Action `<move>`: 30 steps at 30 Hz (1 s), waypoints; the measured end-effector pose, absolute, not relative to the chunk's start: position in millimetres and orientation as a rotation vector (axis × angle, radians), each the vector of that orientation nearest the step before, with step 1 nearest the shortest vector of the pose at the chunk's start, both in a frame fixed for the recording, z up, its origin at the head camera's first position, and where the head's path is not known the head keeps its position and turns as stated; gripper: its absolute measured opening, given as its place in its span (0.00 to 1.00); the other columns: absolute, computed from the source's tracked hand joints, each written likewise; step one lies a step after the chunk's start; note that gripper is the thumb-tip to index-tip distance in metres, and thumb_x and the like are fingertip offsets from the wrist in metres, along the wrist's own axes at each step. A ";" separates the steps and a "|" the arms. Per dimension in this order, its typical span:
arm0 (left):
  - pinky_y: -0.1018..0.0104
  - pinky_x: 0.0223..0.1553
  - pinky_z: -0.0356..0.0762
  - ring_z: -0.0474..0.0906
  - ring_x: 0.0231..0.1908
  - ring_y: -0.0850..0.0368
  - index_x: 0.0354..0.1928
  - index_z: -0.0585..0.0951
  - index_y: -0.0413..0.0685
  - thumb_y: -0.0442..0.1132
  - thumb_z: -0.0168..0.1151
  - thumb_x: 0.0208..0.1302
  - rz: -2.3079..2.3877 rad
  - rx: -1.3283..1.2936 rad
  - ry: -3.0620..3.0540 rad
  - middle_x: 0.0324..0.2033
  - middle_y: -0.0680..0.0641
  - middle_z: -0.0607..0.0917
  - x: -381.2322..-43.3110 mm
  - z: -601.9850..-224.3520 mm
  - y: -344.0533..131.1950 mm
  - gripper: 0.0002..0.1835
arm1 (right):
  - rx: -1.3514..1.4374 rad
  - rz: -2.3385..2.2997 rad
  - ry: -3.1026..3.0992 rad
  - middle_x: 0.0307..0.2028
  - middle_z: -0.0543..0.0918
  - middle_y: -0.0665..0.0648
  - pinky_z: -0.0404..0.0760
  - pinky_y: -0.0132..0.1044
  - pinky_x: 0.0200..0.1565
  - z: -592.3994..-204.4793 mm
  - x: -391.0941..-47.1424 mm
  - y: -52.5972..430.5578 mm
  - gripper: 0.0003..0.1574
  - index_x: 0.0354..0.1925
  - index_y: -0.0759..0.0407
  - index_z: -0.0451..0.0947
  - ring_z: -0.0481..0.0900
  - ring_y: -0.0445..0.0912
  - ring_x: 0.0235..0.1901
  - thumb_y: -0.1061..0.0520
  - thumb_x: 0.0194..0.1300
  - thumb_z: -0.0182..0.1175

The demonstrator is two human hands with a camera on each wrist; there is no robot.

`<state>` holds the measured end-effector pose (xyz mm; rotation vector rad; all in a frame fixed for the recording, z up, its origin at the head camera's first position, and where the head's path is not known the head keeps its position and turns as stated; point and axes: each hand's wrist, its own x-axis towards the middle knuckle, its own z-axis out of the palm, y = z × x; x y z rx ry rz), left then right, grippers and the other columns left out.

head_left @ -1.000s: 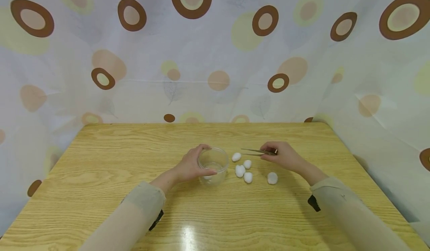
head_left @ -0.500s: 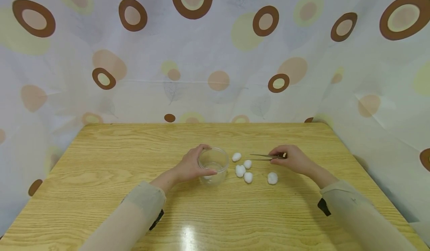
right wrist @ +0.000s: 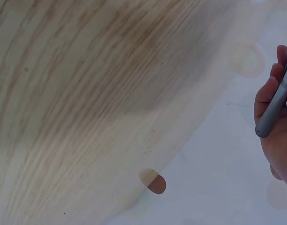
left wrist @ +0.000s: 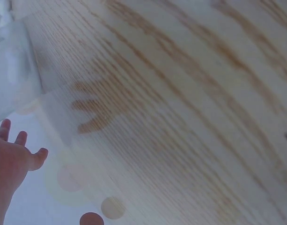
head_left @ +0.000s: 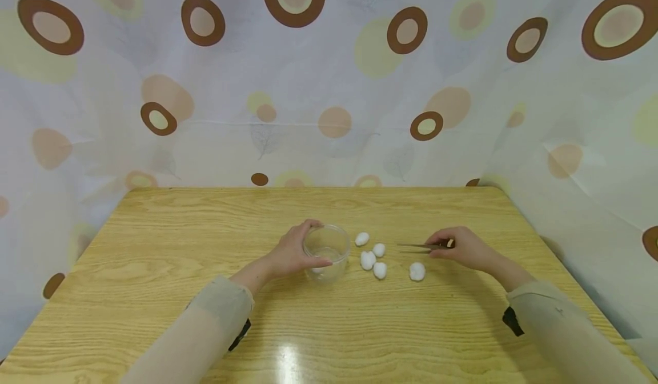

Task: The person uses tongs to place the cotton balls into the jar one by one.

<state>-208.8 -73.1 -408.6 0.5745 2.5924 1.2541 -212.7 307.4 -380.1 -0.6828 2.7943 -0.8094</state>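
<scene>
My left hand (head_left: 290,254) grips a clear round plastic tub (head_left: 339,257) from its left side, thumb across the front and fingers behind the rim. A white ball shows through the tub's wall, low near the thumb. Metal tweezers (head_left: 418,246) are held in my right hand (head_left: 465,251), their tips spread apart with nothing between them, pointing left. Several white cotton balls lie on the table between the tub and the tweezers; one cotton ball (head_left: 417,271) sits apart, just below the tweezers. In the right wrist view the tweezers' rounded end (right wrist: 269,117) sticks out of the hand.
The wooden table (head_left: 205,218) stretches to both sides of the hands and in front of them. A patterned white curtain (head_left: 231,98) hangs behind it and along both sides.
My right hand has drawn back to the right and toward me with the tweezers, away from the far cotton balls. My left hand and the tub have stayed in place.
</scene>
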 end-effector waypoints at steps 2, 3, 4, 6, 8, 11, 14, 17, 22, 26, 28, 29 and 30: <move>0.39 0.62 0.59 0.60 0.65 0.43 0.65 0.62 0.55 0.53 0.70 0.49 1.256 0.574 2.592 0.64 0.44 0.66 -209.0 -408.2 -72.9 0.41 | -0.699 -0.803 2.781 0.37 0.85 0.58 0.74 0.29 0.32 -381.5 -212.4 311.7 0.14 0.42 0.63 0.81 0.72 0.29 0.29 0.57 0.58 0.63; 0.39 0.62 0.59 0.60 0.65 0.44 0.65 0.62 0.55 0.53 0.70 0.49 1.256 0.575 2.594 0.64 0.45 0.66 -209.2 -408.2 -73.0 0.42 | -0.710 -0.800 2.778 0.37 0.85 0.59 0.75 0.29 0.31 -382.6 -212.3 313.7 0.14 0.41 0.63 0.82 0.73 0.29 0.29 0.57 0.57 0.63; 0.40 0.62 0.59 0.60 0.65 0.44 0.65 0.62 0.55 0.53 0.70 0.49 1.254 0.577 2.596 0.64 0.45 0.66 -209.4 -408.4 -73.1 0.42 | -0.718 -0.796 2.777 0.37 0.85 0.59 0.75 0.29 0.31 -383.6 -212.3 315.6 0.14 0.41 0.62 0.82 0.73 0.29 0.29 0.57 0.57 0.64; 0.40 0.62 0.59 0.60 0.65 0.44 0.65 0.62 0.56 0.54 0.70 0.48 1.253 0.576 2.593 0.65 0.45 0.66 -210.1 -409.1 -73.3 0.43 | -0.730 -0.789 2.774 0.37 0.85 0.59 0.74 0.29 0.31 -385.0 -212.1 318.9 0.13 0.40 0.62 0.82 0.73 0.28 0.29 0.57 0.56 0.64; 0.40 0.63 0.58 0.60 0.65 0.44 0.65 0.61 0.56 0.54 0.70 0.48 1.252 0.576 2.591 0.65 0.46 0.66 -210.4 -409.5 -73.6 0.43 | -0.736 -0.778 2.771 0.37 0.85 0.58 0.75 0.29 0.31 -386.2 -212.0 322.2 0.13 0.40 0.61 0.82 0.73 0.28 0.29 0.57 0.56 0.65; 0.40 0.63 0.58 0.59 0.65 0.44 0.65 0.61 0.56 0.54 0.70 0.48 1.253 0.572 2.588 0.65 0.45 0.65 -210.7 -409.9 -74.0 0.43 | -0.727 -0.776 2.753 0.37 0.85 0.59 0.74 0.29 0.31 -387.0 -211.4 326.7 0.13 0.40 0.62 0.82 0.72 0.27 0.30 0.56 0.56 0.64; 0.40 0.62 0.58 0.59 0.65 0.44 0.65 0.62 0.56 0.55 0.70 0.48 1.258 0.572 2.588 0.65 0.45 0.66 -210.7 -410.1 -74.2 0.43 | -0.716 -0.775 2.735 0.37 0.85 0.59 0.74 0.29 0.30 -387.5 -210.0 330.5 0.14 0.40 0.62 0.82 0.72 0.27 0.30 0.56 0.57 0.64; 0.40 0.62 0.58 0.60 0.65 0.44 0.65 0.62 0.55 0.55 0.70 0.48 1.254 0.578 2.589 0.65 0.45 0.66 -210.6 -410.2 -74.2 0.43 | -0.700 -0.776 2.718 0.37 0.85 0.59 0.74 0.29 0.31 -387.5 -208.7 333.4 0.14 0.41 0.62 0.82 0.73 0.28 0.31 0.55 0.57 0.64; 0.40 0.63 0.57 0.60 0.65 0.45 0.64 0.62 0.55 0.55 0.70 0.48 1.250 0.591 2.595 0.65 0.47 0.66 -210.4 -410.1 -73.9 0.42 | -0.681 -0.776 2.685 0.37 0.85 0.57 0.74 0.29 0.30 -388.9 -207.8 336.6 0.14 0.41 0.61 0.82 0.73 0.29 0.30 0.54 0.57 0.64; 0.40 0.62 0.58 0.61 0.64 0.44 0.64 0.62 0.55 0.55 0.70 0.48 1.255 0.592 2.593 0.64 0.46 0.67 -210.3 -410.2 -73.8 0.42 | -0.684 -0.771 2.659 0.36 0.85 0.56 0.74 0.28 0.31 -390.1 -207.1 338.5 0.13 0.40 0.60 0.82 0.72 0.29 0.30 0.54 0.57 0.64; 0.40 0.61 0.59 0.61 0.64 0.44 0.64 0.62 0.55 0.55 0.70 0.48 1.258 0.591 2.593 0.64 0.46 0.67 -209.9 -409.7 -73.7 0.42 | -0.693 -0.762 2.659 0.35 0.84 0.56 0.73 0.28 0.31 -390.0 -206.6 339.3 0.13 0.39 0.61 0.82 0.71 0.28 0.30 0.55 0.57 0.64; 0.40 0.61 0.59 0.61 0.64 0.44 0.64 0.62 0.55 0.55 0.70 0.48 1.258 0.589 2.594 0.64 0.46 0.67 -209.9 -409.7 -73.6 0.42 | -0.699 -0.758 2.659 0.35 0.84 0.55 0.73 0.28 0.31 -390.1 -206.5 339.8 0.12 0.39 0.61 0.82 0.71 0.28 0.30 0.55 0.57 0.64; 0.40 0.61 0.60 0.61 0.64 0.44 0.64 0.63 0.55 0.54 0.70 0.48 1.259 0.588 2.594 0.64 0.46 0.67 -209.9 -409.7 -73.5 0.42 | -0.702 -0.754 2.657 0.34 0.84 0.55 0.73 0.28 0.31 -390.2 -206.5 340.2 0.12 0.39 0.61 0.82 0.71 0.29 0.30 0.56 0.57 0.64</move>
